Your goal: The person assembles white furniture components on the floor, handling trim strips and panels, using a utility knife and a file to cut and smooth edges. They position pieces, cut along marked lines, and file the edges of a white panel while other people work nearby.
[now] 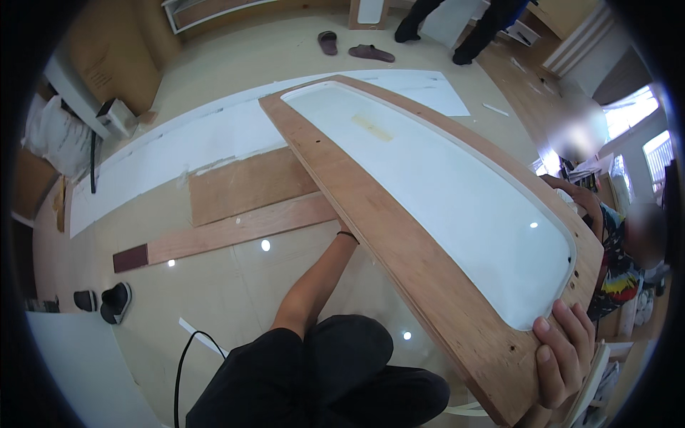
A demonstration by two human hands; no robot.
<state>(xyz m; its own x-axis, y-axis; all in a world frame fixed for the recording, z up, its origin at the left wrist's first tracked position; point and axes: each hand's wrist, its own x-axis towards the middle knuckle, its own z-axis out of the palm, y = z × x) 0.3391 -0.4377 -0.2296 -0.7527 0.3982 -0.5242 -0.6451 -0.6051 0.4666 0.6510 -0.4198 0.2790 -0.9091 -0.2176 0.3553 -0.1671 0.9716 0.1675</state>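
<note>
At four o'clock, I had the right hand (pixel 564 353) clamped on the framed panel's (pixel 435 221) near corner.
The panel slanted from eleven to five o'clock; mid-dial, the left hand (pixel 344 225) slipped beneath its edge, grip untellable. A wooden plank (pixel 235 228) lay at nine. I judged the step as positioning; the next move seemed to call for level two-handed support.
</note>
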